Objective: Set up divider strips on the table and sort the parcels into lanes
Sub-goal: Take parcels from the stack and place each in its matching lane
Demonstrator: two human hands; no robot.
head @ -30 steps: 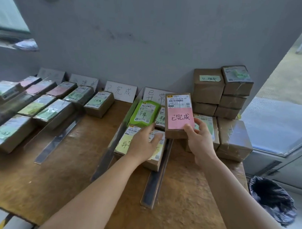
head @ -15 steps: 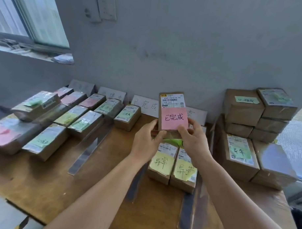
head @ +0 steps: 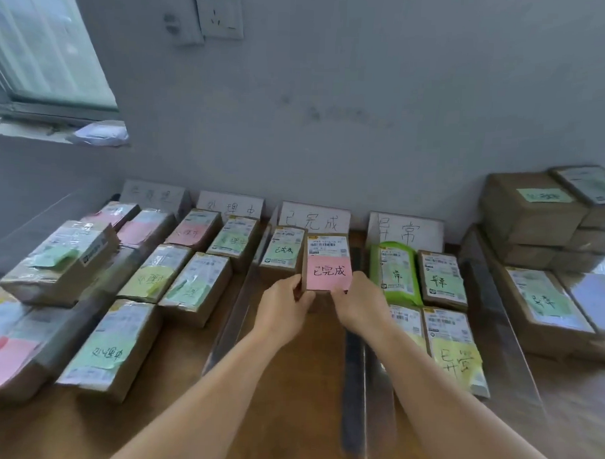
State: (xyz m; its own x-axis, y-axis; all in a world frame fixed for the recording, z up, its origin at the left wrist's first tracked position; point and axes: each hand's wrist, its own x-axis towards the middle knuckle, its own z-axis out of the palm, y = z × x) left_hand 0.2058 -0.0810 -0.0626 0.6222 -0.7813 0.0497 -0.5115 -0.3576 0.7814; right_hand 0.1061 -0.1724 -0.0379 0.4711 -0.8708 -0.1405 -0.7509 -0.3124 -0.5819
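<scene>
The step in hand looks like the sorting itself: both hands carry one pink-note parcel [head: 328, 263] into the third lane of the table [head: 288, 400], the lane headed by the third card [head: 314, 218] at the back edge against the wall. The left hand [head: 284, 309] pinches the parcel's near left corner, thumb and fingers curled onto it; the right hand [head: 358, 307] grips the near right corner the same way, so both are clamped on the box rather than loose. The parcel stands just beside a green-note parcel [head: 282, 252] already lying at the back of that lane, and the writing on its pink note appears to match the card's. Whether its underside already rests on the wood or is a little above it cannot be told, since the hands hide the near bottom edge. The lane is bounded by the left strip [head: 234, 316] and the right strip [head: 354, 385], both running from the back edge toward the front. Left of it, two lanes hold rows of parcels; right of it, the fourth lane holds a green bag [head: 394, 273] and boxes, and a stack [head: 534, 220] sits at the back right corner. The next move, as I judge it, calls for setting the box flat, square beside its neighbour and clear of the right strip, then letting go with both hands without nudging that strip, and turning to the stack for another parcel.
</scene>
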